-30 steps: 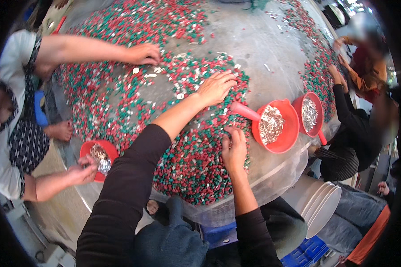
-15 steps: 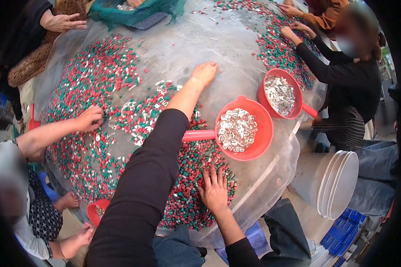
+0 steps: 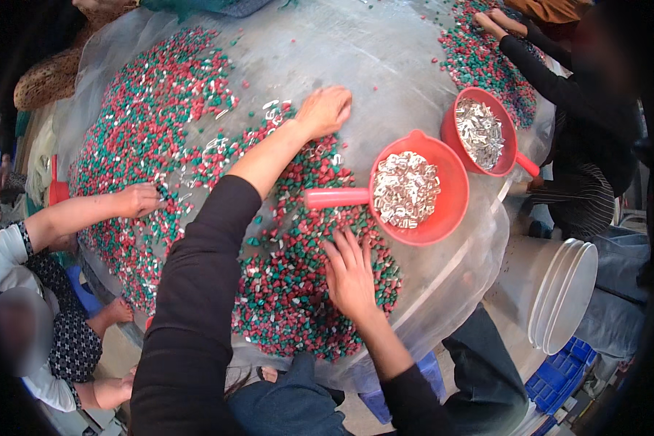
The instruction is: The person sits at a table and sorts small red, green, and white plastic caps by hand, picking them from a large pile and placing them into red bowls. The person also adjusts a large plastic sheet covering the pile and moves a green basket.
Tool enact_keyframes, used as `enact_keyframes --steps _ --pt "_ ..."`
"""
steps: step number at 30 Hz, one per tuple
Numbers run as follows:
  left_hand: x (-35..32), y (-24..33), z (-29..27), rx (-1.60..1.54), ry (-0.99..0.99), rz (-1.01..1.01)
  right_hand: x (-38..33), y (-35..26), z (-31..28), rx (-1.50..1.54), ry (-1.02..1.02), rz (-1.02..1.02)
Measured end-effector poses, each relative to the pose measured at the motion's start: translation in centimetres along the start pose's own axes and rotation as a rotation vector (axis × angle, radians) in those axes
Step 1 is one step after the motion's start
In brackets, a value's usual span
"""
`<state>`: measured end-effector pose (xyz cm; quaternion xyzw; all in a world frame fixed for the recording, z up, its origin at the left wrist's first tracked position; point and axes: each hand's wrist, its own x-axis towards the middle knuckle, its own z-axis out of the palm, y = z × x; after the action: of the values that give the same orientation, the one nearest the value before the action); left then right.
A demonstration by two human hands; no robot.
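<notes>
Small red and green pebble-like pieces (image 3: pixel 291 309) lie heaped on the plastic-covered table, with flat silver metal pieces among them. My left hand (image 3: pixel 325 111) rests at the far edge of this heap, its fingers curled down and together; whatever is beneath the fingertips is hidden. On the near part of the heap my right hand (image 3: pixel 351 272) lies palm down, fingers stretched out and slightly apart. A red plastic dipper (image 3: pixel 454 207) full of silver buckle-like metal pieces (image 3: pixel 405 189) stands just beyond my right hand, its handle pointing left over the heap.
Another red dipper (image 3: pixel 454 138) of longer metal pieces stands at the right. A co-worker's hand (image 3: pixel 139 200) reaches into the left heap (image 3: pixel 134 145); another person's hands (image 3: pixel 490 23) work at the far right. White buckets (image 3: pixel 552 294) and a blue crate (image 3: pixel 559 374) sit beyond the table edge.
The view has shifted a little. My left hand has moved left and nearer, to the heap's edge. My right hand has slid slightly left and farther over the pieces.
</notes>
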<state>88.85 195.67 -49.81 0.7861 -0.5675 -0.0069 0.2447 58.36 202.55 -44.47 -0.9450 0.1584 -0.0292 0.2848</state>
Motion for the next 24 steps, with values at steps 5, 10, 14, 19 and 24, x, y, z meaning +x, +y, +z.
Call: enact_keyframes --steps 5,10,14,19,24 --pt "-8.4 1.0 -1.0 -0.376 -0.001 0.172 10.2 2.0 4.2 -0.027 0.404 -0.023" --pt "-16.0 2.4 -3.9 -0.371 -0.093 -0.038 12.4 1.3 5.8 -0.019 0.267 -0.152" --pt "-24.6 5.1 -8.4 -0.400 -0.164 -0.248 6.5 -4.2 6.5 0.212 -0.008 -0.120" --pt "-32.0 8.1 -12.1 -0.685 0.145 -0.726 2.4 -5.2 6.4 0.457 -0.025 0.003" --pt "-33.7 8.3 -13.9 -1.404 0.397 -0.786 4.4 -3.2 5.5 0.421 0.049 0.040"
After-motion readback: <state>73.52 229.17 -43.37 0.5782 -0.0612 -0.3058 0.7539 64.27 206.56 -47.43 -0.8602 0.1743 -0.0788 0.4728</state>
